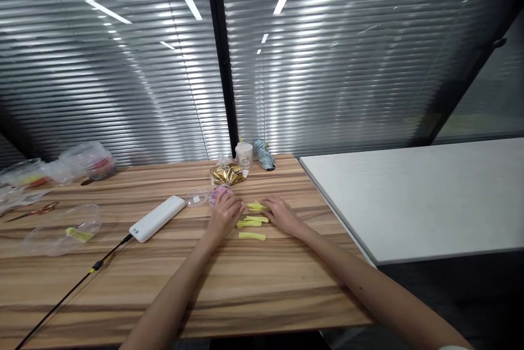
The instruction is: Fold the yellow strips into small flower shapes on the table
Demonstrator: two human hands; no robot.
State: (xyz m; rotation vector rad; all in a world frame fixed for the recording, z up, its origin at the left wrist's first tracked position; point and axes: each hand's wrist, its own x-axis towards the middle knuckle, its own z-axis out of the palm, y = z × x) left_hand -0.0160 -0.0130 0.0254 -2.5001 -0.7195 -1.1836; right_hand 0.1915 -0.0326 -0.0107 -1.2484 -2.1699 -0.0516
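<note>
Several yellow-green strips lie crosswise in a column on the wooden table. The nearest strip lies apart, below a middle group. At the far end, a yellow strip lies between my two hands. My right hand has its fingertips at that strip's right end. My left hand is at the left, beside a pink round container, its fingertips near the strip's left end. Whether either hand grips the strip is too small to tell.
A white power bank with a black cable lies left of my left hand. Behind stand a gold wrapper, a white cup and a blue pouch. Scissors and a clear tray are far left.
</note>
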